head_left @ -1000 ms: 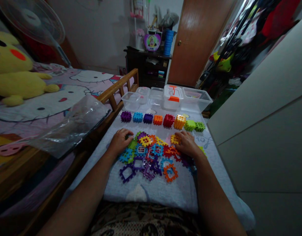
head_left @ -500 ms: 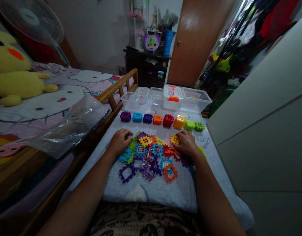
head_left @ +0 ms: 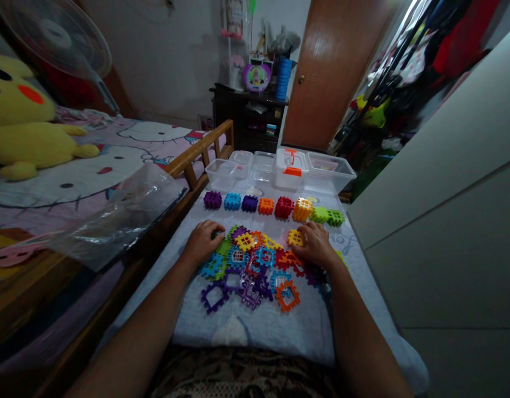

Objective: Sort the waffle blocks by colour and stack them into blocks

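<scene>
Loose plastic interlocking building tiles with notched edges lie in a spread pile between my hands, among them a purple tile point(head_left: 214, 296), an orange tile point(head_left: 287, 296) and a blue tile point(head_left: 265, 255). My left hand point(head_left: 203, 240) rests at the pile's left edge near a green tile point(head_left: 224, 247), its fingers curved with a gap to the thumb; no tile shows clearly in it. On the right, thumb and fingers of my right hand point(head_left: 316, 243) close on the edge of a yellow window tile point(head_left: 295, 237). That palm hides some tiles beneath it.
Behind the pile runs a row of same-coloured stacks, from a purple stack point(head_left: 212, 200) to a green stack point(head_left: 335, 217). Clear plastic boxes point(head_left: 220, 174) line the table's far end, one lidded box point(head_left: 291, 171) with orange clips. A bed rail point(head_left: 197, 152) borders the left, a white cabinet point(head_left: 446, 210) the right.
The view has shifted very slightly. Both hands and the tiles stay in nearly the same places.
</scene>
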`<state>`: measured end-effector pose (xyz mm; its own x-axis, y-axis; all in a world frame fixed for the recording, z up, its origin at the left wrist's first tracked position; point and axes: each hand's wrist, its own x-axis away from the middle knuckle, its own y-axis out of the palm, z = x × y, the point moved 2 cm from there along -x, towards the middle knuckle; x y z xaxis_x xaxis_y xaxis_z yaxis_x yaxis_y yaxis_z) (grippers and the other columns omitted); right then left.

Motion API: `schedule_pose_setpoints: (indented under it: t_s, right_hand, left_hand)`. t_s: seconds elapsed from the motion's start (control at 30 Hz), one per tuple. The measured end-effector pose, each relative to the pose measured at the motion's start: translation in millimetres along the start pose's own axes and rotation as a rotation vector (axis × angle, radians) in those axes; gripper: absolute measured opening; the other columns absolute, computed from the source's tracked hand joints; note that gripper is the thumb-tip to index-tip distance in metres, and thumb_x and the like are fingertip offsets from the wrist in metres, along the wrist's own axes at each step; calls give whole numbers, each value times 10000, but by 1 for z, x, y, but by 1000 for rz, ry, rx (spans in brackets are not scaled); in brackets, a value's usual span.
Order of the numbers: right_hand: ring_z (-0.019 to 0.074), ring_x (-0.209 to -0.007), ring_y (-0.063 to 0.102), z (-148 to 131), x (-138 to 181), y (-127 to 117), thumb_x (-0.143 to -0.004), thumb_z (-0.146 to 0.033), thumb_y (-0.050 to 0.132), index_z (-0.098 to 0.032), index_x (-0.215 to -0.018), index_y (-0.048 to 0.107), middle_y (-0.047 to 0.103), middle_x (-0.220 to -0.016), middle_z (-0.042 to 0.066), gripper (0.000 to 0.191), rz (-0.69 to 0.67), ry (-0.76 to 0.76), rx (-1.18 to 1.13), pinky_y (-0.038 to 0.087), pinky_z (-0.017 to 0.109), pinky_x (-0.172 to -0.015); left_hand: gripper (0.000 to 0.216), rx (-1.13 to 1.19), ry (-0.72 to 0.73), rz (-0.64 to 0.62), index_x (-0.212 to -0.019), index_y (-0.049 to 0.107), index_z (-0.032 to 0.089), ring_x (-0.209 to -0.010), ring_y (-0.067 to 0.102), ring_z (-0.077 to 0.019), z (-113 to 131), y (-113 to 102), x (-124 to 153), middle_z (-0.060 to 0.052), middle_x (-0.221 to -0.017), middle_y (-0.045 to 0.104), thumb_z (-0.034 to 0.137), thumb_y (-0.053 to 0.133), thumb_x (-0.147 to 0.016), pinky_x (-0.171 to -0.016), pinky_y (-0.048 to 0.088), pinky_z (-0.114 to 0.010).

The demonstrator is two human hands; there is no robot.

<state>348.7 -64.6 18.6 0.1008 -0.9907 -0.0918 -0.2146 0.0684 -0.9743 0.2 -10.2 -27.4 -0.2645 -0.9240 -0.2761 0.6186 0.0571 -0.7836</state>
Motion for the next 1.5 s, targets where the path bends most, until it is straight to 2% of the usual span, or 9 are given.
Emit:
schedule_pose_setpoints:
  t_s: [0.17,0.3,0.5,0.87,1.03,1.17,1.27,1.37,1.5]
  right_hand:
    - [342,-1173,496,15,-15,-28,-764,-407,721,-200,-1182,656,594,-1254,139,471,203,-21,-43,374,458,-981]
    - [349,-1161,501,29,-51,-50,-761,-363,695,-196,-1197,660,596,-1250,145,469,248,-23,-1,390,464,-963]
    - [344,-1137,521,45,-94,-53,-744,-378,696,-187,-1185,680,617,-1222,147,480,115,53,65,420,451,-940]
    - [308,-1056,577,47,-109,-54,-773,-400,701,-197,-1173,710,641,-1171,144,449,-46,53,135,454,403,-903]
    - [335,-1075,582,47,-108,-52,-767,-398,718,-177,-1165,709,638,-1182,168,456,-40,46,112,463,448,-931]
    - [368,-1185,540,49,-94,-56,-754,-379,730,-193,-1254,653,605,-1268,169,539,129,14,17,457,516,-981]
    - [349,-1189,552,39,-71,-58,-798,-363,680,-178,-1271,628,608,-1264,163,510,218,-61,-79,457,511,-997]
    - [286,-1100,612,18,-41,-49,-842,-333,641,-186,-1207,647,653,-1199,130,393,170,-154,-191,484,443,-969]
    - [229,-953,663,-7,-7,-26,-872,-299,630,-195,-1136,663,706,-1084,91,286,-23,-169,-308,525,375,-862]
  left_hand:
    - [222,-1,-5,-2,-888,681,197,-983,610,-278,0,0,0,-85,-973,673,348,527,-837,-922,465,-428]
    - [239,8,-10,-11,-889,681,192,-989,609,-285,0,0,0,-93,-983,671,355,515,-837,-926,462,-437]
    - [244,19,-20,-8,-890,684,186,-980,613,-286,2,-1,0,-91,-969,672,355,519,-832,-929,458,-442]
    - [228,30,-4,6,-889,682,190,-962,611,-277,-1,0,1,-86,-968,674,346,524,-836,-910,463,-432]
    - [220,29,-9,14,-880,685,194,-957,618,-286,0,0,1,-83,-959,675,344,535,-824,-900,466,-440]
    - [214,25,-16,8,-876,683,195,-964,618,-288,1,-1,1,-85,-960,678,340,535,-822,-908,467,-444]
    - [213,17,-18,7,-874,682,198,-968,617,-283,1,-1,1,-84,-967,681,342,533,-824,-919,466,-441]
    - [217,7,-18,1,-883,682,200,-977,615,-279,2,-1,0,-83,-971,681,345,530,-825,-932,463,-441]
    - [226,-2,-29,-17,-889,683,199,-988,613,-277,4,-2,0,-86,-975,678,352,526,-830,-942,464,-439]
